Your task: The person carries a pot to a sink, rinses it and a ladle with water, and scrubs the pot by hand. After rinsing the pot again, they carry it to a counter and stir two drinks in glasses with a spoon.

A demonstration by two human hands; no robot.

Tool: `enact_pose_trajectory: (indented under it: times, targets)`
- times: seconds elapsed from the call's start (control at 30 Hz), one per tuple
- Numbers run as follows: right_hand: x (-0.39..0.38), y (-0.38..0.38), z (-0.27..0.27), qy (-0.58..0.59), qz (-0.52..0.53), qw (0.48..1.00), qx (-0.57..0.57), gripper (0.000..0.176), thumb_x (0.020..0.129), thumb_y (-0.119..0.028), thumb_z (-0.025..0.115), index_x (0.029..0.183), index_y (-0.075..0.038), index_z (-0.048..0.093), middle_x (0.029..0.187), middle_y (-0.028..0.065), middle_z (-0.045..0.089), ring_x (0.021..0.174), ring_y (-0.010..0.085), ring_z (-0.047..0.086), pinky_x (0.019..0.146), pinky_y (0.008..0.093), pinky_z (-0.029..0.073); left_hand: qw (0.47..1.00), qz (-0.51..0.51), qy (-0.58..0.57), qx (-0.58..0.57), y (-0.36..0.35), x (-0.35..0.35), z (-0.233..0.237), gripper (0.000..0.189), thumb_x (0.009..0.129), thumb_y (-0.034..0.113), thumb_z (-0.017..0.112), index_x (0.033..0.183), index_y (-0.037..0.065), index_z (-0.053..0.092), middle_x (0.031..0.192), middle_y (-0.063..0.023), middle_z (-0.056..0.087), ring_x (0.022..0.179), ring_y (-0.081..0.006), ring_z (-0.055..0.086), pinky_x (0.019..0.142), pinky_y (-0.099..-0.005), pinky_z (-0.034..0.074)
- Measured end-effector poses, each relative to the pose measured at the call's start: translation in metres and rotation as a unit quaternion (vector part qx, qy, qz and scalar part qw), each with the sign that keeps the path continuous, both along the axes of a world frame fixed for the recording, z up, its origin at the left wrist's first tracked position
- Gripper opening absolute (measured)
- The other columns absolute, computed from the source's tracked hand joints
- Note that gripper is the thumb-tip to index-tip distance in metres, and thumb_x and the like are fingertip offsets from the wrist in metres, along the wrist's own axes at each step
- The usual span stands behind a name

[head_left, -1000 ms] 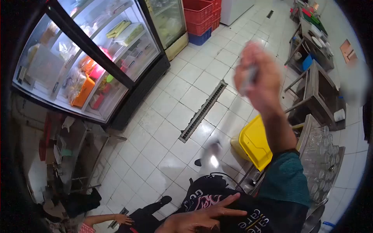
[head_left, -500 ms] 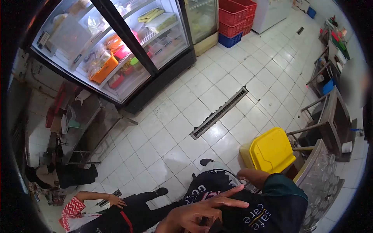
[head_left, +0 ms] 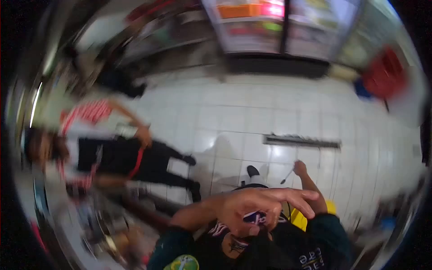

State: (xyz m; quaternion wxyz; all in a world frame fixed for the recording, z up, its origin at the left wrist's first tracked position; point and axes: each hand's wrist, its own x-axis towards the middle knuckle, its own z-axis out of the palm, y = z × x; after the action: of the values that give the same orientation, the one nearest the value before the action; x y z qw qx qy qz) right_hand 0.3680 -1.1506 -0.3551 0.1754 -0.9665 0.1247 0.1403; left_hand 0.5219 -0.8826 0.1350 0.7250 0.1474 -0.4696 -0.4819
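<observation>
My left hand (head_left: 258, 208) is raised close to the camera in front of my chest. Two of its fingers reach to the right, apart from each other, while the others curl; I see nothing held in it. Farther out, over the tiled floor, my right hand (head_left: 300, 168) is closed around a thin spoon-like utensil (head_left: 288, 175). Its small dark end points down and to the left; blur hides its exact shape. My dark apron (head_left: 310, 256) with printed lettering shows beneath both arms.
At left stands a person (head_left: 121, 153) in black with a red-patterned sleeve; another dark-clothed figure (head_left: 114, 81) is behind. A glass-door fridge (head_left: 279, 63), red crates (head_left: 387, 74), a floor drain (head_left: 301, 141) and a yellow bin (head_left: 299, 219) also show.
The view has swung left, bringing more of the standing person into sight. My right hand has extended away from my body, and the utensil in it now shows. My left hand remains raised.
</observation>
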Motion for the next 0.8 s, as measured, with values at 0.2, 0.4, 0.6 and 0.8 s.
enact_pose_trajectory:
  times: [0.2, 0.4, 0.6, 0.8]
  targets:
    - [0.046, 0.002, -0.121, 0.103, -0.094, 0.936, 0.322, 0.020, 0.083, -0.023, 0.047, 0.082, -0.005, 0.056, 0.077, 0.0094, 0.061, 0.063, 0.0213, 0.060, 0.057, 0.0341, 0.049, 0.965, 0.243, -0.086, -0.056, 0.088, 0.008, 0.023, 0.034, 0.081, 0.045, 0.053, 0.069, 0.013, 0.056, 0.121, -0.0292, 0.040, 0.122, -0.0479, 0.024, 0.096, -0.0628, 0.011]
    - [0.172, -0.010, -0.161, 0.035, 0.360, 0.899, 0.248, 0.023, 0.087, -0.025, 0.044, 0.087, -0.005, 0.056, 0.072, 0.0094, 0.061, 0.052, 0.0195, 0.057, 0.049, 0.0313, 0.048, 0.856, 0.493, -0.143, -0.053, 0.169, -0.053, 0.039, 0.022, 0.081, 0.032, 0.056, 0.070, 0.014, 0.058, 0.117, -0.0276, 0.045, 0.120, -0.0479, 0.029, 0.095, -0.0612, 0.020]
    - [0.269, 0.117, -0.142, -0.107, 0.690, 0.683, 0.215, 0.024, 0.088, -0.025, 0.041, 0.089, -0.005, 0.055, 0.069, 0.0097, 0.060, 0.047, 0.0193, 0.055, 0.045, 0.0310, 0.047, 0.686, 0.697, -0.205, -0.036, 0.226, -0.163, 0.063, 0.012, 0.071, 0.019, 0.062, 0.069, 0.008, 0.057, 0.108, -0.0190, 0.051, 0.112, -0.0322, 0.042, 0.101, -0.0501, 0.022]
    - [0.317, 0.263, -0.123, 0.070, 0.612, 0.729, 0.300, 0.021, 0.086, -0.023, 0.046, 0.093, -0.005, 0.055, 0.069, 0.0098, 0.059, 0.048, 0.0188, 0.054, 0.040, 0.0304, 0.045, 0.629, 0.746, -0.218, 0.027, 0.275, -0.260, 0.050, 0.024, 0.079, 0.033, 0.059, 0.075, 0.010, 0.059, 0.120, -0.0227, 0.045, 0.119, -0.0447, 0.031, 0.097, -0.0557, 0.024]
